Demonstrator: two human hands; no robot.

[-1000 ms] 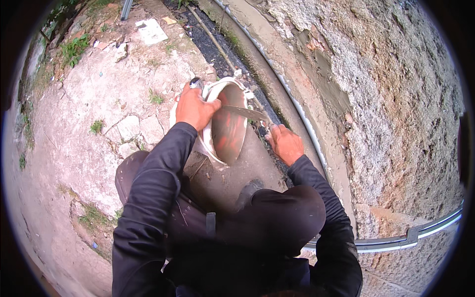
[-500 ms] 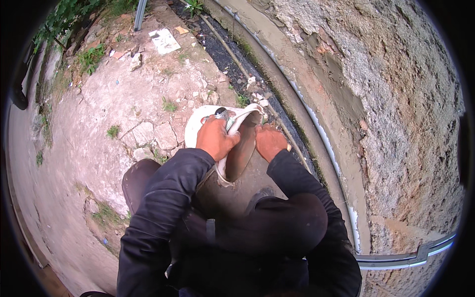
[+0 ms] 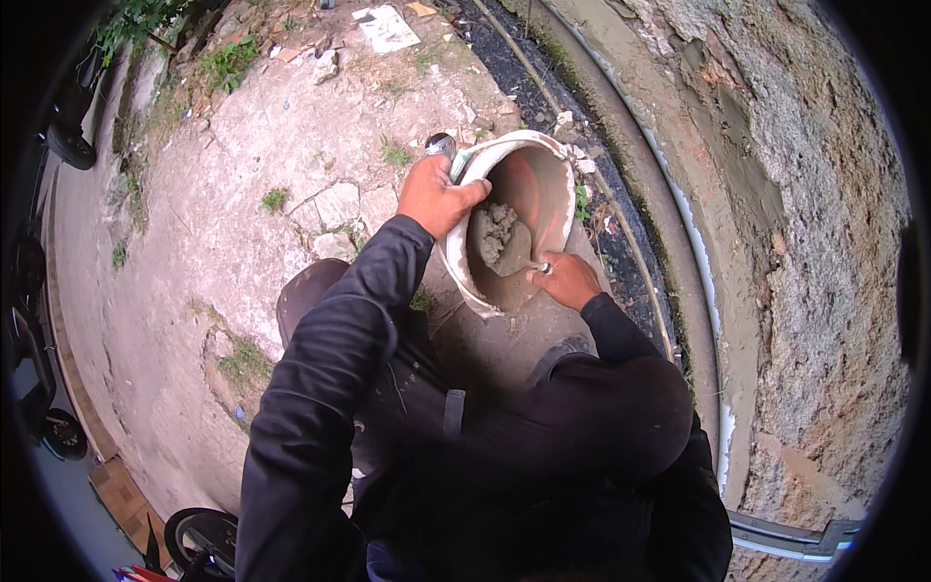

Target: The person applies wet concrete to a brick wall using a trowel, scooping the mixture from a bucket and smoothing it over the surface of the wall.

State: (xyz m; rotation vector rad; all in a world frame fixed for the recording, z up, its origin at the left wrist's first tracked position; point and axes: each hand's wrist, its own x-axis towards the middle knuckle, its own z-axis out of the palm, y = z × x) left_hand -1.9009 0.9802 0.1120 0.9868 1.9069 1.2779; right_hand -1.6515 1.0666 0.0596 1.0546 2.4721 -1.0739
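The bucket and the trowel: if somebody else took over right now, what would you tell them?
Left hand grips the rim of the round white plastic bucket, tipping it toward the person.
Right hand holds the small metal trowel inside the bucket, its blade loaded with a lump of grey mortar.
Bucket sits on cracked concrete ground beside the rough plastered wall.
Done: a scoop gathered. Left: likely lifting it out; where it goes is not shown.

Smooth plastic bucket [image 3: 504, 228] smeared with matt grey mortar [image 3: 497, 233], rough plastered wall [image 3: 805, 223], cracked concrete ground [image 3: 252, 213]
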